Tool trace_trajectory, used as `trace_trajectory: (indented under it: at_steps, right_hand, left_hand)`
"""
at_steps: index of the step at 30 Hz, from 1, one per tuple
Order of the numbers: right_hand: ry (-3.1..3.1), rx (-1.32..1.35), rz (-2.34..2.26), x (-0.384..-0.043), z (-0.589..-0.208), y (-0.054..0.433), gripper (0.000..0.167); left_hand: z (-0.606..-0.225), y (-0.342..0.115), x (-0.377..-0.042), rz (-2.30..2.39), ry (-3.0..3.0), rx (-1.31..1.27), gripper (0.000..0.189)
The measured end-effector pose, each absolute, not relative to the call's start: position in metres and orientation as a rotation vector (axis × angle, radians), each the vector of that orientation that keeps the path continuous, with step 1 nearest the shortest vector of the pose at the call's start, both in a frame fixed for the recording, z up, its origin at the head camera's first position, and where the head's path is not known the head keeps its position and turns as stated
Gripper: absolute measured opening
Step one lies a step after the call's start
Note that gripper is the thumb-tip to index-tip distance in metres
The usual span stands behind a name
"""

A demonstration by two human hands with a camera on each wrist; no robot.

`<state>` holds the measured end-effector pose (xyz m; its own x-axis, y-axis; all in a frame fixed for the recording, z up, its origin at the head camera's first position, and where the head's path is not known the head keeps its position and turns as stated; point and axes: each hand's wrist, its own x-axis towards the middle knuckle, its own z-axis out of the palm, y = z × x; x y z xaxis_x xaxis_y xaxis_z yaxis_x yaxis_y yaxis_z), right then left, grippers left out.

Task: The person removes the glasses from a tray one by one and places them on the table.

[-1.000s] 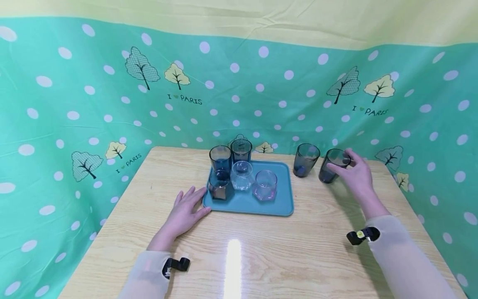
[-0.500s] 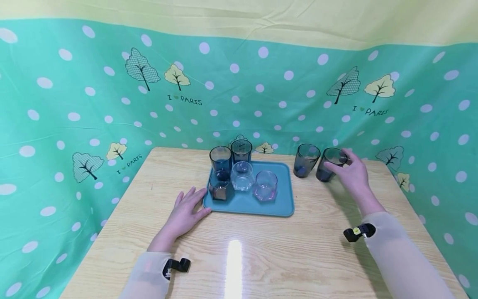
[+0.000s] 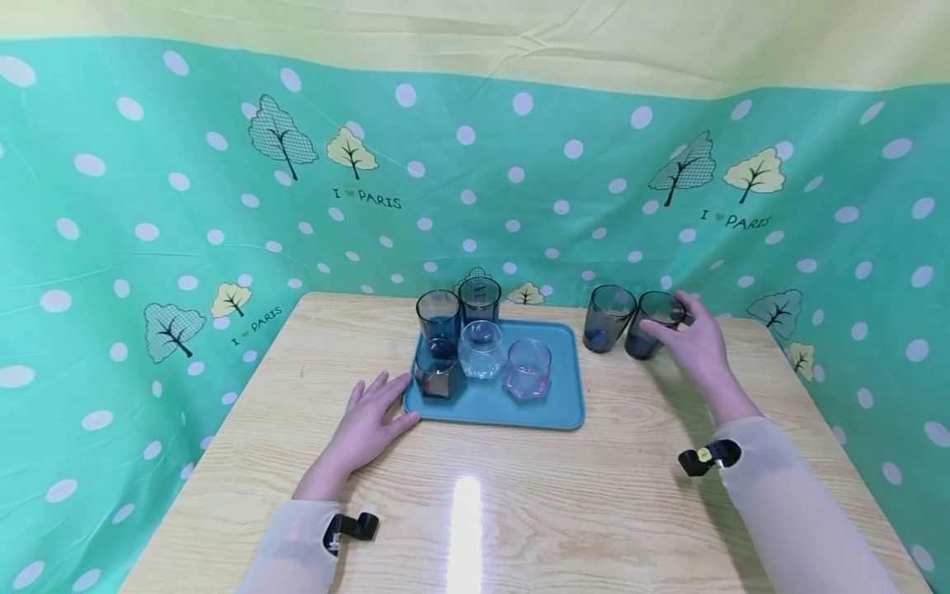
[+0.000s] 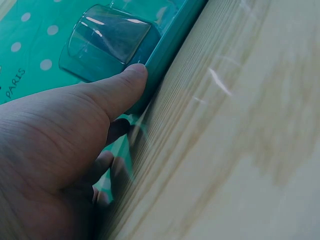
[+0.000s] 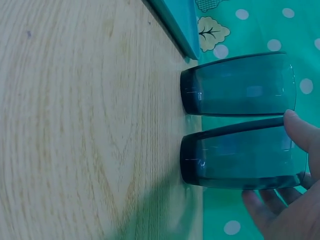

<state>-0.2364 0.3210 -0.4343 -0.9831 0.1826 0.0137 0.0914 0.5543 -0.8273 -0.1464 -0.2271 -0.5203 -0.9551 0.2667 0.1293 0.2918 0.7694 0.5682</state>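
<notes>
My right hand (image 3: 703, 342) grips a tall smoky drinking glass (image 3: 647, 330) near its rim, thumb on one side and fingers on the other. The glass stands upright on the table. Close on its left is a matching tall glass (image 3: 607, 323), a narrow gap between them in the right wrist view. At the blue tray (image 3: 562, 371), my left hand (image 3: 365, 425) lies relaxed, fingertips and thumb at its left front corner. In the left wrist view the thumb (image 4: 132, 80) rests against the tray's rim.
Several glasses stand on the tray: two tall dark tumblers (image 3: 438, 318) at the back left, a short brown-tinted glass (image 3: 436, 378), a short clear one (image 3: 481, 355) and a pinkish one (image 3: 528, 375). A patterned cloth (image 3: 519, 190) hangs behind the wooden table (image 3: 564, 511).
My right hand has slid the tall glass left, close to the other tall glass. My left hand and the tray stay in place.
</notes>
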Motion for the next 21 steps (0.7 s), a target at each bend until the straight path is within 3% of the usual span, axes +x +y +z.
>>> trace_trajectory:
  at_steps: [21]
  right_hand:
    - [-2.511, -0.231, 1.406, -0.198, -0.427, 0.305, 0.107]
  left_hand:
    - [-0.522, -0.229, -0.151, -0.925, -2.931, -0.484, 0.077]
